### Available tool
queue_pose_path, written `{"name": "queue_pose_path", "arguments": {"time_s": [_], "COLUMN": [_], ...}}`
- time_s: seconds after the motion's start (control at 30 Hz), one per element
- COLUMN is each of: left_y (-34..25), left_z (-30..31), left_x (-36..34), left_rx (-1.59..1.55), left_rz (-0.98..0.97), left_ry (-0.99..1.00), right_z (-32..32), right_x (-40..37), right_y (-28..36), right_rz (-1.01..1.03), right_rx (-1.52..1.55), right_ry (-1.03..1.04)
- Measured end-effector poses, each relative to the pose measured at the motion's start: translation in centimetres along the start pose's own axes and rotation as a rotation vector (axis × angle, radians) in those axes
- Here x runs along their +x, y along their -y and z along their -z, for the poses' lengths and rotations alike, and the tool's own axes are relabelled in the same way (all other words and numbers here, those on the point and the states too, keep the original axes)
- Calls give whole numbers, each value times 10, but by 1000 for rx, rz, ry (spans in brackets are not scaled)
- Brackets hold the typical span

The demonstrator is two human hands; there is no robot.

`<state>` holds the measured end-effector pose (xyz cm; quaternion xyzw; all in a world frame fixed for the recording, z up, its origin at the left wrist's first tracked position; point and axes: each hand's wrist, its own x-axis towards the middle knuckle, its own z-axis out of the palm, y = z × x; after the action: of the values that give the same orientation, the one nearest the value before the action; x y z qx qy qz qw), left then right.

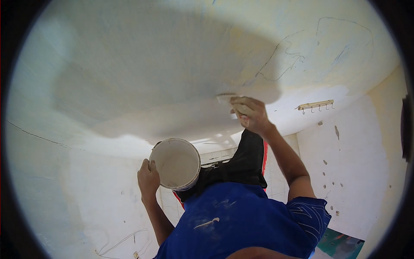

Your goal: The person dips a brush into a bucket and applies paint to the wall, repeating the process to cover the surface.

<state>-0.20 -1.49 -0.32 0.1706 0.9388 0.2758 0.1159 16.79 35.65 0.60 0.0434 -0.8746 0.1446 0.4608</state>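
Note:
My right hand [252, 113] is closed around the handle of a paintbrush [225, 98]. The bristles meet the wall [172, 64], right where a whiter lower band borders the bluish, stained surface above. A round white bucket [174, 149] hangs low on my other side, its mouth facing up towards me and its inside coated whitish. My left hand [148, 175] grips the bucket's rim, thumb over the edge. Much of the paintbrush handle is hidden by my fingers.
A wooden rack with several hooks [316, 105] is fixed to the wall on the right. Chipped spots mark the right side wall [358, 151]. Loose cable [123, 241] lies at lower left, and a dark green sheet [340, 244] shows at lower right.

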Motion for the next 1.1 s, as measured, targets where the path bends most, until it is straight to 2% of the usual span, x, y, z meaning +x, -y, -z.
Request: {"name": "queue_pose_path", "arguments": {"time_s": [0.13, 0.17, 0.23, 0.37, 0.43, 0.53, 0.6, 0.67, 0.77, 0.83, 0.9, 0.93, 1.0, 1.03, 1.1], "left_y": [0, 0, -1, 0, 3, 4, 2, 1, -3, -1, 5, 5, 4, 6, 9], "left_z": [-2, -3, -2, -2, -1, -2, -2, -2, 1, 0, -4, -4, -5, -6, -6], "left_x": [1, 1, 2, 0, 0, 1, 1, 0, 2, 2, 3, 3, 1, 1, 3], "left_rx": [15, 1, -12, 2, 6, 5, 2, 8, 22, 36, 8, 6, -3, -7, 19], "left_rz": [-44, -44, -47, -19, -26, -14, -25, -38, -51, -52, -85, -91, -69, -70, -82], "left_ry": [-12, -15, -23, -18, -30, -17, -24, -14, -8, -1, -37, -40, -56, -58, -46], "right_z": [57, 66, 75, 66, 38, -15, -31, -39, -1, 38, 74, 86, 100, 102, 104], "right_x": [74, 87, 107, 84, 38, -40, -64, -76, -23, 39, 93, 113, 137, 134, 118], "right_y": [17, 26, 32, 26, 8, -3, 0, 2, 1, 3, 17, 20, 22, 22, 25], "right_rz": [224, 218, 361, 384, 322, 247, 198, -7, -86, -238, 67, 69, 408, 412, 264], "right_rx": [-82, -79, -167, -254, -288, -185, -146, -18, 58, 122, -109, -113, -244, -245, -270], "right_ry": [-165, -220, -354, -432, -216, -104, -48, 60, 88, 52, -84, -87, -355, -354, -304]}}
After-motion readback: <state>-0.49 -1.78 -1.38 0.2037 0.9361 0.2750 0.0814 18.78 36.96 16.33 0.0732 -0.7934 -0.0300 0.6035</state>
